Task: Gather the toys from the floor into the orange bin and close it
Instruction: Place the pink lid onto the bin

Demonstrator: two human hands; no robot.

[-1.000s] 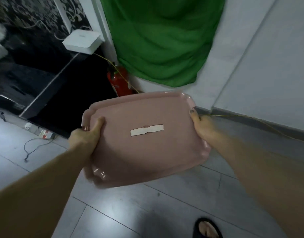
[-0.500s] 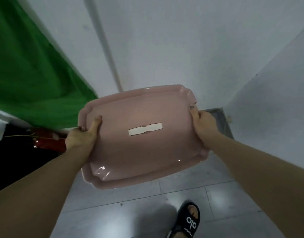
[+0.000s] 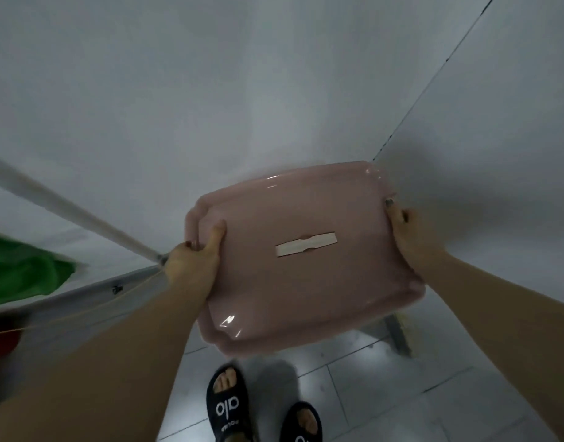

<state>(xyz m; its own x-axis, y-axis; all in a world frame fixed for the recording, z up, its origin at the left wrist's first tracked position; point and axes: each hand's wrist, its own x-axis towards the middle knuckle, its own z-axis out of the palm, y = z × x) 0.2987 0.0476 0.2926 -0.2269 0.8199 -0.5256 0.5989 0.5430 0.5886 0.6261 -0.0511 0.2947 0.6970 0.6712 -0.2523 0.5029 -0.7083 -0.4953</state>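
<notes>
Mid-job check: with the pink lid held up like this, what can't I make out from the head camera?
- Orange bin and toys: not in the head view at all.
- Floor under the pink lid: hidden by it.
- Fingers of the left hand and right hand: mostly hidden behind the lid's edges.
- Green cloth: blurred, cut off at left.

Two bare forearms, without sleeves, watch or bracelet, end in the left hand [image 3: 191, 266] and right hand [image 3: 413, 232], both with dark-painted fingernails. On the feet are black open-toed slide sandals [image 3: 227, 406], the broad strap of the left one printed with white lettering that reads "alo".
</notes>
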